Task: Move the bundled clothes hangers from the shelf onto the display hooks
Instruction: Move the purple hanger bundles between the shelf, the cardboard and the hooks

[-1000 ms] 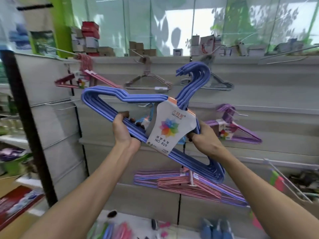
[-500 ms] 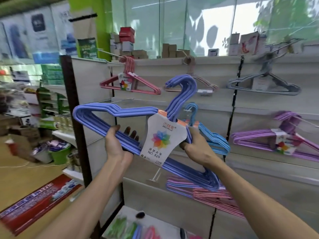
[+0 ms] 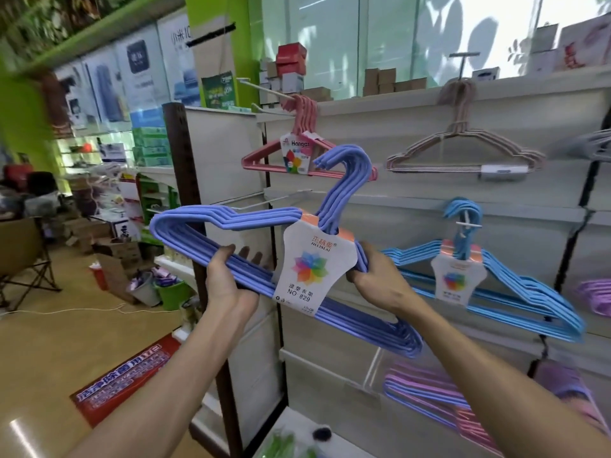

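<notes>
I hold a bundle of periwinkle-blue hangers (image 3: pixel 205 223) with a white paper label in front of the display wall. My left hand (image 3: pixel 228 282) grips its lower bar left of the label. My right hand (image 3: pixel 377 282) grips the bundle just right of the label, at the shoulder. The bundle's hooks point up and left, close to a bare white display hook (image 3: pixel 274 200) jutting from the wall behind. More bundled hangers (image 3: pixel 426 391), pink and purple, lie on the low shelf at the lower right.
A pink bundle (image 3: pixel 264 157), a beige bundle (image 3: pixel 463 153) and a light-blue bundle (image 3: pixel 515 292) hang on wall hooks. A dark upright post (image 3: pixel 185 200) ends the wall on the left. Beyond it lie boxes, a green bucket (image 3: pixel 172 292) and a folding chair (image 3: pixel 23 256).
The view has swung left along the wall, and the blue bundle has moved left with both hands. It now sits before the bare hook under the pink bundle. Both grips are unchanged.
</notes>
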`<state>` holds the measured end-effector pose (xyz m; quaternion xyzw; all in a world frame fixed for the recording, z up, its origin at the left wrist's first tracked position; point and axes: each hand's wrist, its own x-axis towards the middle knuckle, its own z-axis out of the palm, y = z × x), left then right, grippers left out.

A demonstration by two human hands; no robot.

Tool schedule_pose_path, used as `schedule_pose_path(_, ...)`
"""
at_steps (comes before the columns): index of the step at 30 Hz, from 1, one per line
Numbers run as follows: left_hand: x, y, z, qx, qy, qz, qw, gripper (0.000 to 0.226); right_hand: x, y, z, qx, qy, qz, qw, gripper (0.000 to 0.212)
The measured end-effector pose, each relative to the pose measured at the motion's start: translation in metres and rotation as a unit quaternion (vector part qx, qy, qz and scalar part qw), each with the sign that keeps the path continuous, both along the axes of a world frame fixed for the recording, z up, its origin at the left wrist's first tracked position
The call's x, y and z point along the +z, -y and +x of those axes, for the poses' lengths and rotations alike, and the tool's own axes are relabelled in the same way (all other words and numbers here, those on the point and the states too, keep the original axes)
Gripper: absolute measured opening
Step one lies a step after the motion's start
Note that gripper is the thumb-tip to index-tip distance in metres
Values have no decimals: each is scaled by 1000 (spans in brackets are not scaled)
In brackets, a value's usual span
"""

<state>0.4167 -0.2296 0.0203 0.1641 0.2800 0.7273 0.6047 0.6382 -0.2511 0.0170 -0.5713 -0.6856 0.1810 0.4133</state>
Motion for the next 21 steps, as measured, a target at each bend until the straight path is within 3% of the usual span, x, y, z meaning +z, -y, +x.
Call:
schedule_pose_path(11,-64,-108,-43,21,53,-81,995,12,-35,-112,-35,17,75,-28,997,49)
schedule_pose_path(15,-78,-143,-55,24,72,-91,993,20,-37,-144,-45,7,104,-37,994,45)
schedule_pose_path(21,-85,-182,-55,-8,82,-107,991,12,-40,-177,-52,-19,148,-51,988,49)
